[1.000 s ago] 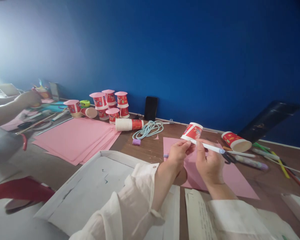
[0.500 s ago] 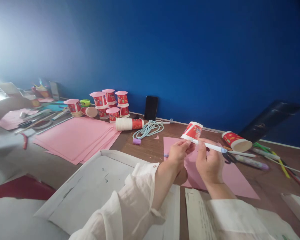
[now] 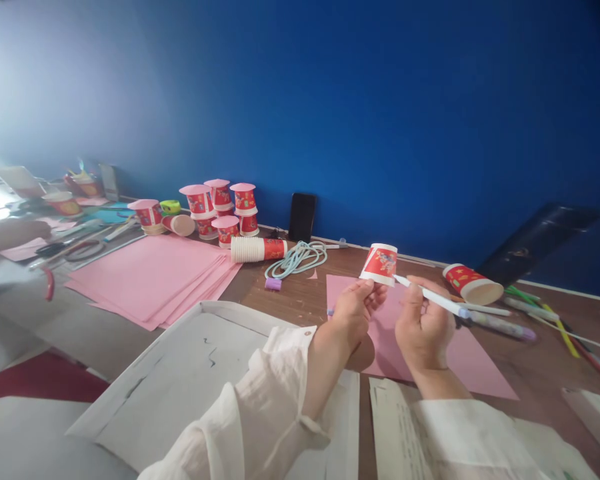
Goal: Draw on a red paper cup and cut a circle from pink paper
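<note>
Cup (image 3: 380, 261) rests rim-pinched in left fingers (image 3: 364, 287) towards the desk's (image 3: 300, 293) back edge — likely for steadiness; right fingers (image 3: 415, 299) are closed round a pen (image 3: 440, 300).

Deep blue wall (image 3: 330, 100), pale glare (image 3: 10, 87) at left, brown wood-look tabletop (image 3: 293, 300) below

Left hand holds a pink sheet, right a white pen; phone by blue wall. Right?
No: in the head view, the left hand holds a red cup; the nearby pink sheet lies on the table. The right hand holds a white pen, phone by blue wall.
</note>
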Action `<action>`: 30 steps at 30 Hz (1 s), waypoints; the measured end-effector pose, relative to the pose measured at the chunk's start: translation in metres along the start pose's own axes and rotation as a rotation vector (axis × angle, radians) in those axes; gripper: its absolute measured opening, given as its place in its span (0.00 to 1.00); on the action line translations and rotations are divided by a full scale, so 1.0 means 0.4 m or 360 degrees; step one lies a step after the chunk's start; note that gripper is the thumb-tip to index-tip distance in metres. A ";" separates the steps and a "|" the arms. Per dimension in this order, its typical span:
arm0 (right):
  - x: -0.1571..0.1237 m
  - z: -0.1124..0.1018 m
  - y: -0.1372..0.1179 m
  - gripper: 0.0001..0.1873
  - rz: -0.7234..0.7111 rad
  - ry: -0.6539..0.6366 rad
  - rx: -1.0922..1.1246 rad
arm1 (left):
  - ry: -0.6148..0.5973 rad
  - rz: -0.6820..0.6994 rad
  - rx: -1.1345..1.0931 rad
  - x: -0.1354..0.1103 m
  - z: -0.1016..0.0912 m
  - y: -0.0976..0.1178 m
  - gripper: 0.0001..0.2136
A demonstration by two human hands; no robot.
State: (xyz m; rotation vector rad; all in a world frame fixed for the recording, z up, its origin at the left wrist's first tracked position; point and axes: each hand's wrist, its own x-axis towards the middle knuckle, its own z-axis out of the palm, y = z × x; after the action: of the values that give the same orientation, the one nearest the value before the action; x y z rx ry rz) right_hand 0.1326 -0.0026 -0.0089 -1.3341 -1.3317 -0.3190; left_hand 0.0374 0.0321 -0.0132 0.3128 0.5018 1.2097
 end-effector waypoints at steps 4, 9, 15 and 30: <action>0.003 0.002 -0.012 0.12 -0.0178 -0.0040 -0.0023 | -0.0035 0.0006 -0.0009 0.003 -0.001 -0.003 0.03; 0.008 0.001 -0.019 0.12 -0.0236 -0.0132 -0.0080 | -0.0127 0.0014 0.0019 0.004 -0.004 -0.005 0.05; 0.012 0.002 -0.016 0.12 -0.0249 -0.0125 -0.0131 | -0.0109 0.0024 0.0025 0.007 -0.006 -0.006 0.05; 0.011 -0.001 -0.006 0.18 0.0389 0.0023 0.0209 | -0.0062 0.0023 -0.0030 0.003 0.002 -0.001 0.04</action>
State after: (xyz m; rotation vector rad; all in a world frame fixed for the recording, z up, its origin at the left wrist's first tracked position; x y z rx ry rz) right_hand 0.1324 -0.0016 -0.0040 -1.3634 -1.1424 -0.0725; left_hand 0.0384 0.0332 -0.0132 0.3235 0.4548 1.2193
